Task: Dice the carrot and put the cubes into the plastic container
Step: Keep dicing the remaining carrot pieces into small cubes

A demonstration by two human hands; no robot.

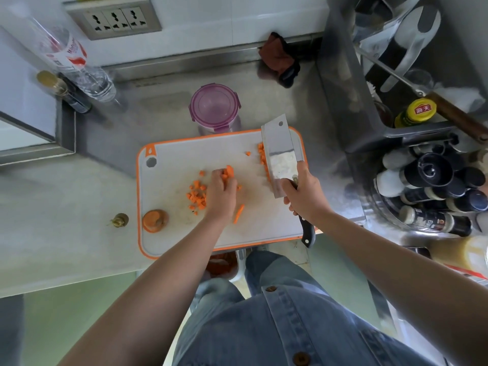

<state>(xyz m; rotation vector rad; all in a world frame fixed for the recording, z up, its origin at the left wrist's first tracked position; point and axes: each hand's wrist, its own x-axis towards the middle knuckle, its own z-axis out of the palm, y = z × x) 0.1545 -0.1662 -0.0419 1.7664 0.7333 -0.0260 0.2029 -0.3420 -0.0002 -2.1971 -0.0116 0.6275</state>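
Observation:
A white cutting board with an orange rim (pixel 184 233) lies on the steel counter. My left hand (pixel 221 192) rests at the board's middle, its fingers curled round carrot pieces (pixel 229 171). Several carrot cubes (pixel 196 196) lie just left of that hand, and a thin carrot strip (pixel 239 213) lies to its right. My right hand (pixel 303 195) grips the black handle of a cleaver (pixel 280 157), whose blade is tilted over the board's right side with more cubes (pixel 262 155) along its left edge. The plastic container (pixel 214 108) with a purple lid stands behind the board.
A carrot end (pixel 155 221) sits on the board's front left corner. A clear bottle (pixel 71 59) leans at the back left, a dark cloth (pixel 280 58) lies at the back, and a rack with spice bottles (pixel 433 191) and utensils stands on the right.

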